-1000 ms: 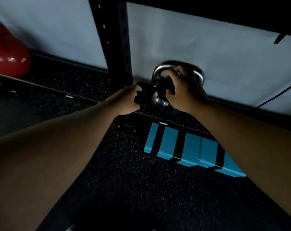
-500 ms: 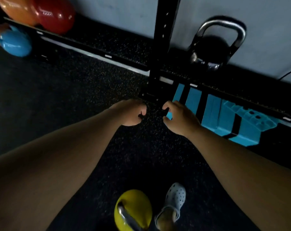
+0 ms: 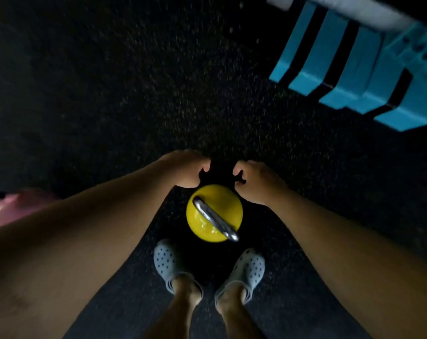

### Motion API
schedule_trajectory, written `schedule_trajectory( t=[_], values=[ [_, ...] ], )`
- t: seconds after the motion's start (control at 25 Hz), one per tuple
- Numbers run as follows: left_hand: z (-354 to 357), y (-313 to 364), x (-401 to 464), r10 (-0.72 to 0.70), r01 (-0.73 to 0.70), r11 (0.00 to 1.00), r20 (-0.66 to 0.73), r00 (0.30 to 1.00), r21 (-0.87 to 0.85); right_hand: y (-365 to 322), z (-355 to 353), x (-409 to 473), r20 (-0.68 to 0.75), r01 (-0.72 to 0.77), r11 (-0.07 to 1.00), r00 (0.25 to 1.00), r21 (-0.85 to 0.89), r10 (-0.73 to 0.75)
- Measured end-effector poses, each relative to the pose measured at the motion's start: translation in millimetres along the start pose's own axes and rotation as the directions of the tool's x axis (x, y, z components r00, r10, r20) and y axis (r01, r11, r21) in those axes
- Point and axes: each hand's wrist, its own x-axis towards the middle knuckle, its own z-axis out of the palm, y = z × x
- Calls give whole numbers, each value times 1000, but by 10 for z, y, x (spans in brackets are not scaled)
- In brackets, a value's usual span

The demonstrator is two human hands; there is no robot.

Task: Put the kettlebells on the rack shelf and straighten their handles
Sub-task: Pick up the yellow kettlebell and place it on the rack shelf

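Near the middle of the frame, the left hand [image 3: 186, 168] and the right hand [image 3: 252, 181] hang side by side with a small gap between them, fingers loosely curled and holding nothing. Just below them, the yellow kettlebell [image 3: 213, 212] stands on the dark speckled floor [image 3: 158, 81], its metal handle [image 3: 216, 220] running diagonally from upper left to lower right. Further down, two pale perforated clogs [image 3: 166, 261] flank it. In the upper right corner lie blue and black striped blocks [image 3: 349, 69]. A blurred pink object [image 3: 14, 206] shows at the left edge.
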Motion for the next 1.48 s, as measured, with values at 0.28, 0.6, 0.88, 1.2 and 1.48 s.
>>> schedule_trajectory(
  t=[0.28, 0.6, 0.88, 1.2, 1.48],
  values=[
    [1379, 50, 379, 146, -152, 956, 41, 988, 251, 684, 1629, -247, 291, -44, 998, 955, -35, 52],
    [1147, 35, 285, 106, -106, 994, 4, 994, -34, 428, 1295, -119, 129, -220, 973, 969, 76, 209],
    [36, 2, -92, 117, -165, 951, -190, 975, -261, -143, -85, -96, -67, -177, 982, 981, 71, 182],
    [-2049, -356, -242, 181, -250, 960, -404, 897, -126, -1022, -1716, 376, -365, 16, 990, 930, 142, 37],
    [-3785, -925, -45, 169, -182, 983, -503, 848, 24, -1777, -3057, 1300, -521, 73, 997, 852, 20, -52]
  ],
)
